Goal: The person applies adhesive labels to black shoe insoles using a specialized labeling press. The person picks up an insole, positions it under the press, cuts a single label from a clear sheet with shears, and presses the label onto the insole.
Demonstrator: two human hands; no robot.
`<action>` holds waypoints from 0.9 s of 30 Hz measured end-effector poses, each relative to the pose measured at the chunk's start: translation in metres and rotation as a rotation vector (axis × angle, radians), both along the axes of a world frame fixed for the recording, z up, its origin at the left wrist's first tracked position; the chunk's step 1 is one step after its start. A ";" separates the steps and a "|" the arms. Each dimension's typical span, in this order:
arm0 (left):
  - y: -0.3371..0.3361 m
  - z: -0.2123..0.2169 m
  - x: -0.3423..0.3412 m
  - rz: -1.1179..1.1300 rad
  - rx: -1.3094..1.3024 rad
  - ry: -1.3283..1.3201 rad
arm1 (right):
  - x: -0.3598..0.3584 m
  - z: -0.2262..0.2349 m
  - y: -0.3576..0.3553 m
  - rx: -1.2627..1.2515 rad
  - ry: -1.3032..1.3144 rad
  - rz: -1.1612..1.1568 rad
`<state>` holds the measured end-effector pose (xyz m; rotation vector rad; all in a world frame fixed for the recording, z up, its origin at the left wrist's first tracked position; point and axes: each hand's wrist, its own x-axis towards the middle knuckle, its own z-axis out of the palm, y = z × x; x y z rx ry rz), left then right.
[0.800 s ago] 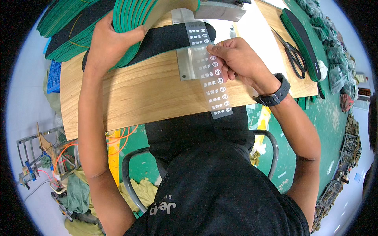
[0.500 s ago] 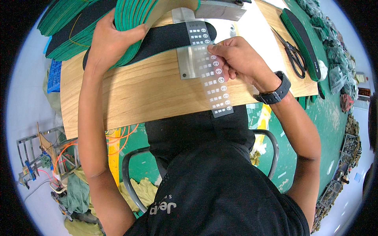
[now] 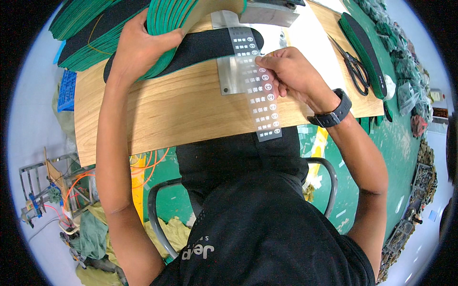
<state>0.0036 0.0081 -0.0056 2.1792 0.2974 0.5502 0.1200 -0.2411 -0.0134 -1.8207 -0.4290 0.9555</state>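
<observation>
Two hands, the left hand [image 3: 138, 47] and the right hand [image 3: 291, 74], are working beside one clear sticker strip [image 3: 257, 86], one black insole [image 3: 200, 47], one pair of scissors [image 3: 353, 66] and one wristwatch [image 3: 334, 112].

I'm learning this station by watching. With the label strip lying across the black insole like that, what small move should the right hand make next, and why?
Probably slide the transparent label strip a little until one printed mark sits on the black insole. The right hand pinches the strip's edge; the left hand holds the green-edged insole stack.
</observation>
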 end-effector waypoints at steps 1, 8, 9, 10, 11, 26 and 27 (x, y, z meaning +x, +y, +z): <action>0.004 -0.004 0.001 0.010 -0.014 0.002 | 0.001 0.000 -0.001 -0.001 0.006 0.007; 0.001 -0.007 0.000 0.056 0.033 0.035 | -0.004 0.002 -0.001 0.025 0.049 -0.049; -0.002 -0.005 0.000 0.030 0.024 0.010 | -0.004 0.002 -0.001 0.031 0.054 -0.039; -0.007 -0.001 0.000 0.004 0.015 -0.015 | -0.002 0.001 -0.001 0.036 0.059 -0.030; -0.010 0.001 -0.001 -0.023 0.006 -0.040 | -0.002 0.001 -0.002 0.042 0.063 -0.021; -0.014 0.002 -0.003 -0.008 0.039 -0.041 | -0.008 0.003 -0.013 0.033 0.098 -0.016; -0.014 0.003 -0.003 -0.008 0.046 -0.023 | -0.007 0.002 -0.015 0.045 0.105 -0.023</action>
